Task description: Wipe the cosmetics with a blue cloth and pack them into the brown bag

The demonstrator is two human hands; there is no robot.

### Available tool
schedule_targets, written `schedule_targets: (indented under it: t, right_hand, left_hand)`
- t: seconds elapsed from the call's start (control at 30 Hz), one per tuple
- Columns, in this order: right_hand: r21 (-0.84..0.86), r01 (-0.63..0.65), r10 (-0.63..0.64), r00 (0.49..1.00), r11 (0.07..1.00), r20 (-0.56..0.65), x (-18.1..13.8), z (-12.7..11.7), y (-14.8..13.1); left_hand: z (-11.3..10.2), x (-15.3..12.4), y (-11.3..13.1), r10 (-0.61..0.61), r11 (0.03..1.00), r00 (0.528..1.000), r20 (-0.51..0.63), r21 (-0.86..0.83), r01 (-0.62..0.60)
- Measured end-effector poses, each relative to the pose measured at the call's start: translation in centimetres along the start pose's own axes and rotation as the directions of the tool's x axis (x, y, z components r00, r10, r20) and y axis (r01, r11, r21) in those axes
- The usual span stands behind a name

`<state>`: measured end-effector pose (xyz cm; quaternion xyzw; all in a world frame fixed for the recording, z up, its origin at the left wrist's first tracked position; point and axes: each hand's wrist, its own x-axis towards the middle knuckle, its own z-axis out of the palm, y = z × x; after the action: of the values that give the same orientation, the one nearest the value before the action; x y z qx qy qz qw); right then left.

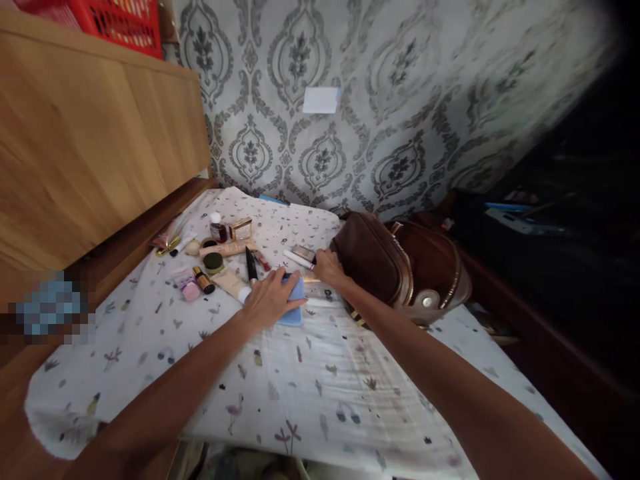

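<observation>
My left hand [270, 297] rests over a light-blue flat case [294, 317], with thumb and fingers around its upper part. My right hand [329, 268] has curled fingers at the end of a white stick [298, 259], beside a small flat compact [303, 253]; what is in the fingers is hidden. Just right of it lies a brown leather handbag [367, 257], its zipped top gaping. Left of my left hand are a black tube [251, 265], a cream tube [230, 285], a dark green jar [213, 263] and a gold-and-black lipstick [203, 280].
More cosmetics, including a long peach tube [227, 249] and a glittery gold case [241, 229], lie farther left on the patterned white cloth [270, 393]. A wooden cabinet [100, 120] stands at left, bearing a red basket [125, 27]. Patterned wallpaper [350, 147] closes off the back.
</observation>
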<state>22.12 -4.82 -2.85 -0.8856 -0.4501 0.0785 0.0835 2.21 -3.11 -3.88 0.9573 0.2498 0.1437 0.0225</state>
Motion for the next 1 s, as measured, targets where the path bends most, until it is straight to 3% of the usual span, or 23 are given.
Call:
schedule_targets:
  t: [0.3, 0.5, 0.63, 0.7, 0.73, 0.83, 0.87, 1.0]
  right_hand:
    - [0.046, -0.032, 0.033, 0.999, 0.998, -0.029, -1.0, -0.5, -0.4]
    - [0.271, 0.018, 0.030, 0.985, 0.962, -0.172, -2.3, -0.5, 0.5]
    - [0.477, 0.124, -0.014, 0.974, 0.870, -0.226, -4.9, -0.7, 1.9]
    - [0.617, 0.189, -0.077, 0.976, 0.764, -0.202, -7.0, -0.9, 2.5]
    - [0.717, 0.213, -0.125, 0.977, 0.664, -0.175, -8.1, -0.9, 2.7]
    - [0.957, 0.166, -0.290, 0.952, 0.240, -0.092, -11.2, -1.2, 3.2]
    - [0.981, 0.130, -0.329, 0.941, 0.143, -0.077, -12.0, -1.2, 3.2]
    - [0.997, 0.071, -0.292, 0.954, 0.002, -0.068, -13.4, -1.0, 3.6]
  left_hand:
    - [0.2, 0.3, -1.5, -0.054, 0.998, 0.995, -0.081, 0.022, 0.056]
    - [1.3, 0.5, -1.8, -0.099, 0.992, 0.983, -0.156, -0.093, 0.085]
    - [0.1, 0.8, -2.6, -0.165, 0.968, 0.947, -0.276, -0.230, 0.101]
    - [-1.2, 0.8, -2.8, -0.191, 0.938, 0.913, -0.360, -0.342, 0.061]
    - [-1.8, 0.7, -2.8, -0.193, 0.913, 0.899, -0.394, -0.407, 0.017]
    - [-3.5, 0.3, -1.8, -0.139, 0.803, 0.905, -0.401, -0.580, -0.134]
    - [-3.9, 0.1, -1.3, -0.109, 0.765, 0.922, -0.372, -0.623, -0.161]
    - [-4.0, -0.6, 1.0, -0.106, 0.594, 0.971, -0.213, -0.797, -0.110]
